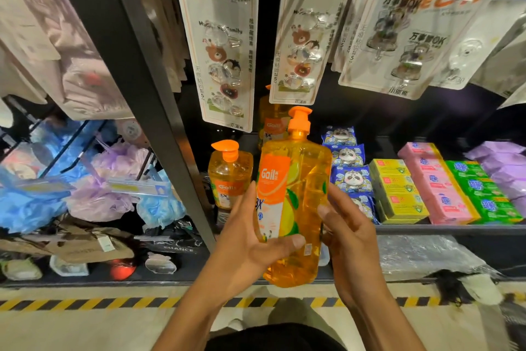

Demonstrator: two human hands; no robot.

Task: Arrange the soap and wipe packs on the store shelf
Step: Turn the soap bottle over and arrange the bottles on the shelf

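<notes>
I hold a large orange pump bottle of liquid soap (pixel 296 208) upright in front of the shelf. My left hand (pixel 250 239) grips its lower left side, thumb across the label. My right hand (pixel 344 225) cups its right side, fingers curled behind it. Two more orange soap bottles stand on the shelf, one at the left (pixel 229 177) and one further back (pixel 271 123). To the right lie blue panda wipe packs (pixel 348 171), then rows of yellow soap boxes (pixel 397 188), pink soap boxes (pixel 438 185), green soap boxes (pixel 484 191) and purple packs (pixel 503 162).
Carded hook packs (pixel 225 51) hang from pegs above the shelf. A dark upright post (pixel 148 88) divides off the left bay with bath sponges (pixel 113 180). The shelf's front edge (pixel 455 229) runs below the boxes. Clear plastic wrap (pixel 421 256) lies on the lower ledge. Striped tape (pixel 85 303) marks the floor.
</notes>
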